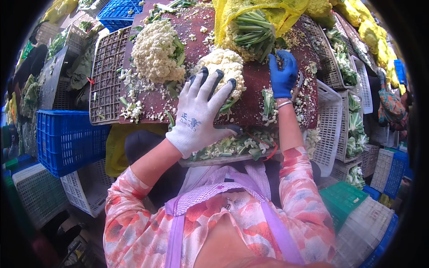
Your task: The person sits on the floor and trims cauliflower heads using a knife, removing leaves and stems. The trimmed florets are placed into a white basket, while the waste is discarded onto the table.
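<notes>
My left hand (201, 110), in a white knit glove with dark fingertips, is spread over a trimmed cauliflower head (231, 62). Its fingertips lie on the curds, and the thumb stands apart below. My right hand (284, 72), in a blue glove, is at the right with its fingers curved and apart. Beside that hand a knife (300, 80) shows a short blade; the rest is partly hidden. A larger cauliflower (157, 50) sits at the left. Another cauliflower with thick green leaf stalks (255, 31) lies in the mouth of a yellow mesh bag (285, 11).
Curd crumbs and leaf scraps litter the dark red board (254, 77). Trimmings fill a container (234, 147) below its front edge. A brown crate (109, 73) and a blue crate (72, 137) stand left; a white crate (326, 124) stands right. Another person (392, 107) is at far right.
</notes>
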Tool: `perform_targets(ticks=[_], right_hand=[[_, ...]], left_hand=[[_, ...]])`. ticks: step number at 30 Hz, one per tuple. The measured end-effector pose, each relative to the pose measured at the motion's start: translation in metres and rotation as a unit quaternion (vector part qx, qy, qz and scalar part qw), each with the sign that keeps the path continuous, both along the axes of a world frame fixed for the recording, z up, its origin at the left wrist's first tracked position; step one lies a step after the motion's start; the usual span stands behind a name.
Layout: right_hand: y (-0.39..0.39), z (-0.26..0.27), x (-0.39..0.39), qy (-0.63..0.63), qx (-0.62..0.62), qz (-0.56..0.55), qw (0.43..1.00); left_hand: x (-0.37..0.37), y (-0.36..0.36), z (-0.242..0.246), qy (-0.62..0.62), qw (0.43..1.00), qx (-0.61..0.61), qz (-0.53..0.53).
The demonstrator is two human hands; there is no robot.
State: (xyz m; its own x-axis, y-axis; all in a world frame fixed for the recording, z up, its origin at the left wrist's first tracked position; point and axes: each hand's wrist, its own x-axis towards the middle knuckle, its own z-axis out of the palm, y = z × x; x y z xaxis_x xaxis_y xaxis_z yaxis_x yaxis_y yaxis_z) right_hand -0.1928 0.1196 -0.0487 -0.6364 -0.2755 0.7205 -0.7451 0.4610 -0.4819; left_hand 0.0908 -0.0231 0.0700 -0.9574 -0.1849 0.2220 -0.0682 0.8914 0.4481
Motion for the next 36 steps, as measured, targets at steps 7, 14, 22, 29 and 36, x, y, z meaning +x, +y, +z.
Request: perform_targets(ticks=[7,14,22,29,36], right_hand=[[-0.082,0.038,-0.127,-0.222,0.251,0.113,0.936],[-0.037,-0.003,-0.023,0.007,0.062,-0.036,0.997],[0.068,-0.034,0.125,0.002,0.128,-0.054,0.990],[0.105,-0.042,0.211,-0.406,-0.229,-0.055,0.883],[0.079,-0.013,0.210,-0.474,-0.306,0.043,0.824]], left_hand=[[-0.039,0.006,-0.051,0.086,0.987,-0.132,-0.025],[-0.026,-0.059,-0.069,0.078,0.983,-0.162,0.027],[-0.026,-0.100,-0.093,0.134,0.978,-0.155,0.030],[-0.042,-0.072,-0.083,0.242,0.949,-0.126,0.155],[0.006,0.039,-0.145,0.197,0.667,0.660,0.284]])
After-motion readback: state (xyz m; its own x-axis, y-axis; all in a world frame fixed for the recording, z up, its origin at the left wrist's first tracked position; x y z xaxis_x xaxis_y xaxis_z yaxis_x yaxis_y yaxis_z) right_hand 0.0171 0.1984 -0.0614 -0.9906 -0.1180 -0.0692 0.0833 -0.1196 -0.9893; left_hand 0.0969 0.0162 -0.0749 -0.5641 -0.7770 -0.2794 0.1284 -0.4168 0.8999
